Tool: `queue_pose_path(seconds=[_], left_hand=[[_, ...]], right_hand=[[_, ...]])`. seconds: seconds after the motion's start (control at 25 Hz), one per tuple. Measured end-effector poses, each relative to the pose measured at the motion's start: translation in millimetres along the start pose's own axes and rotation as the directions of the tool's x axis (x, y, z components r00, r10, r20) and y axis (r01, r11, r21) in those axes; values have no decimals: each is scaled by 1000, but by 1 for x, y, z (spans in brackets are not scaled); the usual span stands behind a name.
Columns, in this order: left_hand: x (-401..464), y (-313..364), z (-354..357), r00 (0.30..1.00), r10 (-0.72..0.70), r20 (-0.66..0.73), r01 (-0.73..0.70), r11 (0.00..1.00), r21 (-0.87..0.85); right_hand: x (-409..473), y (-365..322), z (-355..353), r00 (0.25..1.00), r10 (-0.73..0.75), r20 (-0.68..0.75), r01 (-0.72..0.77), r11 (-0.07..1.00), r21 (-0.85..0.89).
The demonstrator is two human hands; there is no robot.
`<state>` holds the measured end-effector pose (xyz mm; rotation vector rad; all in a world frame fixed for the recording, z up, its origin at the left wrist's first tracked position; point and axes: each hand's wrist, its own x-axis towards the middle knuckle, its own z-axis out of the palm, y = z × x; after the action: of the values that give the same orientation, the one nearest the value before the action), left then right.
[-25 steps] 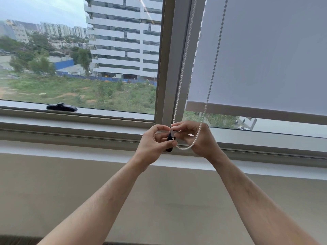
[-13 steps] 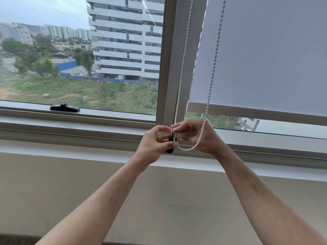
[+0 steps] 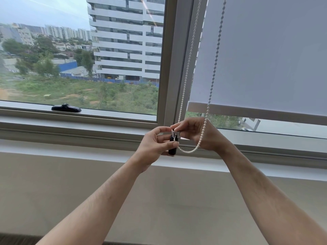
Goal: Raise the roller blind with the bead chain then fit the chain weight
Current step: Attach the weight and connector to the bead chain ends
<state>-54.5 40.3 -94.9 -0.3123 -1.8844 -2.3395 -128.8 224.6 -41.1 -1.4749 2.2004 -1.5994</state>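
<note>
A grey roller blind (image 3: 265, 55) covers most of the right window pane; its bottom bar (image 3: 256, 113) hangs a little above the sill. A white bead chain (image 3: 187, 71) drops in two strands from the top and loops under my hands. My left hand (image 3: 155, 144) grips a small chain weight (image 3: 173, 144) with a black body and a white top, held upright. My right hand (image 3: 198, 133) pinches the chain at the white top of the weight. The loop of chain curves below my right palm.
A grey window mullion (image 3: 175, 59) stands just behind the chain. A black window handle (image 3: 66, 108) lies on the left pane's lower frame. The sill ledge (image 3: 70, 151) runs below, above a plain beige wall (image 3: 53, 191).
Both hands stay together at the weight. The white top of the weight now shows between my fingers, with the chain held against it.
</note>
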Motion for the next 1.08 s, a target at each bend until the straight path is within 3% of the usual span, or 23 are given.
queue_pose_path(seconds=[0.32,0.6,1.08], left_hand=[[-1,1,-1,999,-21,-25,21,1000,16],[-2,7,0,1000,-10,-7,10,1000,-11],[-4,7,-1,1000,-15,5,15,1000,10]], right_hand=[[0,-5,7,999,6,-39,-7,999,-50],[-1,-7,9,994,29,-102,-21,997,75],[0,-12,8,999,-34,7,34,999,36]])
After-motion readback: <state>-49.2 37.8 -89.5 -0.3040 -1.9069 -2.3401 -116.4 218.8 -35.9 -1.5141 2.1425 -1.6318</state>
